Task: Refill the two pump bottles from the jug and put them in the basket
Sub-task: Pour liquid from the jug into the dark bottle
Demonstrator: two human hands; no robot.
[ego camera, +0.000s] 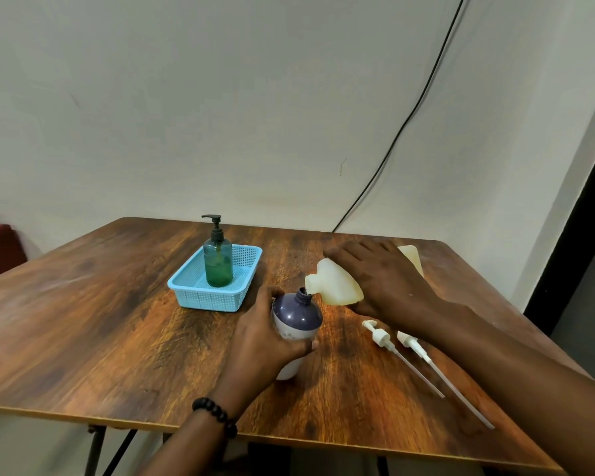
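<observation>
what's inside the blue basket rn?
One green pump bottle, upright, pump on, toward the back of the blue basket. Its base is hidden by the near wall. The purple bottle is outside, on the table.

Plain room — wooden table [117, 321]

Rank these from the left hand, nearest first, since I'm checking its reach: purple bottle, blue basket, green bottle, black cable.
From the left hand:
1. Purple bottle: in its grip.
2. Blue basket: just beyond, to the left.
3. Green bottle: standing in the basket, farther back.
4. Black cable: on the wall behind the table.
</observation>
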